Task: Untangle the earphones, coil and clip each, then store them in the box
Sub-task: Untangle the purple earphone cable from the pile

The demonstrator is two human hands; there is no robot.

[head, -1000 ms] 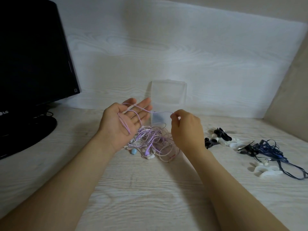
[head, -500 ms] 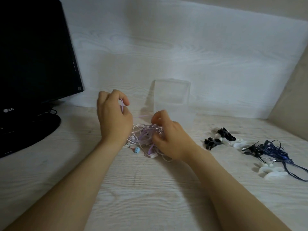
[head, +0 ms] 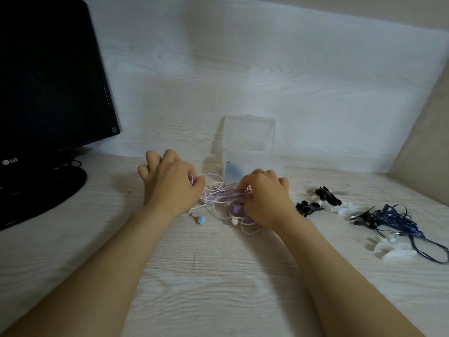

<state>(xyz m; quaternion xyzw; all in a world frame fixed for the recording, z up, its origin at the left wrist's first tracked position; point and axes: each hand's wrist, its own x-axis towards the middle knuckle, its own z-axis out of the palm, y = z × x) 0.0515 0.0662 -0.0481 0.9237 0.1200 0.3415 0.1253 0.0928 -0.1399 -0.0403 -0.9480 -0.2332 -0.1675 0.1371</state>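
A tangle of pink, purple and white earphones [head: 220, 197] lies on the desk between my hands. My left hand [head: 170, 182] pinches a purple strand at the tangle's left side, knuckles up. My right hand [head: 264, 195] grips a bunch of strands at the tangle's right side and covers part of it. A blue earbud [head: 201, 220] and a white one [head: 234, 221] stick out at the front. The clear plastic box [head: 247, 144] stands open just behind the tangle. Dark blue earphones [head: 398, 221] lie in a loose heap at the right.
Black clips [head: 326, 193] and white clips [head: 393, 250] lie scattered on the desk between my right hand and the blue earphones. A black monitor [head: 48, 81] with its round stand [head: 41, 190] fills the left. A white wall panel closes the back.
One second ago my left palm faced up with cord looped over it and my right hand pulled a strand. Both hands have since turned knuckles up and dropped onto the tangle, gripping it.
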